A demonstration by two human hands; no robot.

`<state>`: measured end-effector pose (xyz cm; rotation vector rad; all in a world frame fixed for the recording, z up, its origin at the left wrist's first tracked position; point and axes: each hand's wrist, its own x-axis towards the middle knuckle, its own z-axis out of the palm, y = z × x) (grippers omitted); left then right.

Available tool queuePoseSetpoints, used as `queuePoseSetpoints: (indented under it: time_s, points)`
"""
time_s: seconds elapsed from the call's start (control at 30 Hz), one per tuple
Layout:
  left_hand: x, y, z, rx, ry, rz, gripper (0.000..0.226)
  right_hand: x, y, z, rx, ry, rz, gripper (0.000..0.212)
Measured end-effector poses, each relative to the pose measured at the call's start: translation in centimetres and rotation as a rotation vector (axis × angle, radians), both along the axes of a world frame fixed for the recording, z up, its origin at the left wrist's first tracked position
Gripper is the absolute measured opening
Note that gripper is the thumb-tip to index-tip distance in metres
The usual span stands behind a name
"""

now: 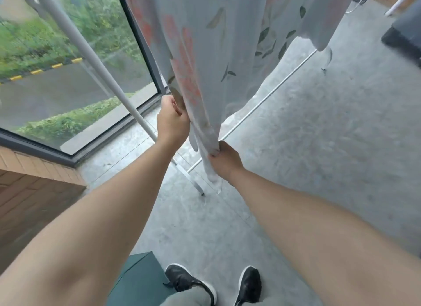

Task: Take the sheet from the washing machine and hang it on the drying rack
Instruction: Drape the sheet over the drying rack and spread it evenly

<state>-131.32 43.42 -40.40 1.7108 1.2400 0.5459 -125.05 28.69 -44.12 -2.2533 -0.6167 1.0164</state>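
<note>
**Sheet over the rack, hanging end in both hands**

Two bare forearms reach up from the bottom corners of the frame, above a pair of black shoes point(182, 280) and a dark green box point(141, 280) at the bottom centre. At mid-frame the left hand point(173, 121) has its fingers curled round a side edge of the sheet point(205, 43). Just below and to the right, the right hand point(224, 160) is closed tight on the bunched lower end.

The pale leaf-and-flower-printed sheet comes down from the top of the frame. It is draped on the drying rack point(91, 55), whose white poles cross the upper left and centre. It hangs above the grey floor point(319, 146), beside the window point(57, 78).

The hanging step looks almost done, and this is the straightening. The next move probably calls for drawing the hands apart to open the gathered folds, so the cloth hangs flat and clear of the floor.
</note>
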Motion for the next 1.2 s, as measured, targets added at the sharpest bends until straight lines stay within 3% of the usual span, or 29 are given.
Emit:
queuePoseSetpoints:
  time_s: [0.1,0.23,0.33,0.43,0.5,0.6,0.7,0.83,0.93,1.2]
  points:
    - [0.5,0.2,-3.7,0.031,0.059,-0.076,0.019,-0.6,-0.1,-5.0,0.051,0.100,-0.089,0.006]
    - [2.1,1.2,-8.8,-0.146,0.053,-0.071,0.009,0.1,0.7,-10.8,0.112,0.148,-0.141,0.024]
    - [2.9,2.6,-14.4,-0.186,-0.007,-0.115,0.015,0.8,2.6,-16.5,0.093,0.098,-0.070,0.023]
    - [2.6,3.2,-19.8,-0.083,0.029,-0.129,0.015,0.8,4.2,-21.2,0.134,0.038,-0.132,0.025]
    - [2.4,4.1,-23.0,-0.057,-0.086,-0.123,0.007,1.4,5.0,-23.5,0.212,0.016,-0.275,0.028]
    - [2.5,5.8,-26.8,-0.105,-0.280,-0.043,0.023,2.2,6.2,-26.2,0.325,-0.069,-0.452,0.022]
    - [2.1,6.2,-28.4,0.030,-0.244,-0.006,0.022,2.3,6.9,-27.5,0.430,-0.121,-0.628,0.013]
    - [0.2,7.0,-31.0,0.310,0.041,-0.119,0.018,1.7,6.4,-28.3,0.451,-0.162,-0.782,0.010]
    - [-1.0,6.9,-32.2,0.297,0.085,-0.079,0.033,0.8,5.8,-28.4,0.372,-0.216,-0.758,0.026]
    - [-1.7,4.5,-34.9,0.236,0.026,-0.072,0.026,-1.2,6.3,-27.5,0.514,-0.352,-0.603,0.023]
